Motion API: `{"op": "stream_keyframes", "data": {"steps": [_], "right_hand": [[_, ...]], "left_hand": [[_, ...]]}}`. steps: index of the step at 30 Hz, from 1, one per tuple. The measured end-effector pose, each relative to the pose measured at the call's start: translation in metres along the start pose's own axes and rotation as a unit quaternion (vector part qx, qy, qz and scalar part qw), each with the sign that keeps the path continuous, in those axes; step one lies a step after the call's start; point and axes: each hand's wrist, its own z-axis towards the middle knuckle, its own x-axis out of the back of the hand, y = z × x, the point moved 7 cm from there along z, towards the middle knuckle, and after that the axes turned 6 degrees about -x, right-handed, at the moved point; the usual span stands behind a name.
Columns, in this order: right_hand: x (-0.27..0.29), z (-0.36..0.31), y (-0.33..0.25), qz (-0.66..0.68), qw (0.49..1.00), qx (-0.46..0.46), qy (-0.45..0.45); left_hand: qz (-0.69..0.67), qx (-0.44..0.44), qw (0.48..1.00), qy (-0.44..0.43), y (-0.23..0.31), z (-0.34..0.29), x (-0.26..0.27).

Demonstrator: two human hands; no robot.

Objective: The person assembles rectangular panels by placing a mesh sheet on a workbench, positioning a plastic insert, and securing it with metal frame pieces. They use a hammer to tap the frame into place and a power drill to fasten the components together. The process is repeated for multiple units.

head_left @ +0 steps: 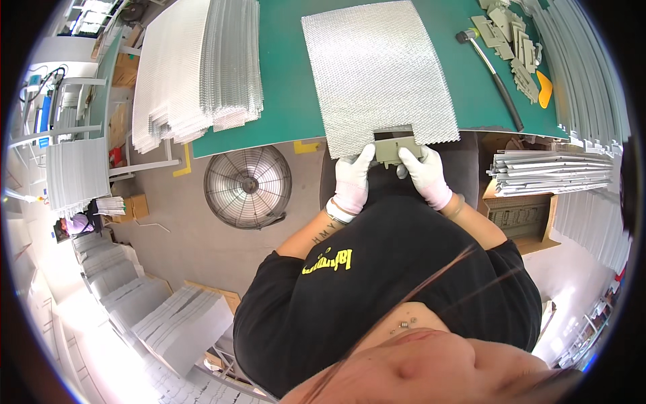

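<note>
A silvery mesh panel [380, 71] lies on the green tabletop in front of me, its notched end hanging over the near edge. At the notch sits a small grey-green plastic piece [393, 151] with a slot and tabs. My left hand [352, 183], in a white glove, pinches the left end of that piece, close to the panel's corner. Opposite it, my right hand [426, 176], also gloved, grips the right end with the thumb on top. The fingers underneath are mostly hidden. Whether the piece is seated on the mesh edge, I cannot tell.
Stacked mesh panels [202, 64] stand at the table's left. On the right lie a hammer [494, 77], a heap of grey-green plastic pieces [515, 44] and an orange piece [544, 89]. A floor fan [248, 186] stands below the table, and metal strips [548, 172] are piled at right.
</note>
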Motion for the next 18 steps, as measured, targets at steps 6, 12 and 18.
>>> {"op": "stream_keyframes", "data": {"steps": [6,12,18], "right_hand": [[-0.001,0.009,0.004,0.041,0.996,-0.041,-0.066],[0.015,0.006,-0.002,0.210,0.972,0.031,0.103],[0.023,-0.002,-0.005,0.101,0.987,-0.007,0.126]], "left_hand": [[0.035,0.041,0.998,-0.027,-0.012,0.002,0.007],[0.051,0.094,0.991,-0.084,-0.016,0.005,-0.012],[0.110,0.156,0.976,-0.102,-0.018,0.004,-0.001]]}}
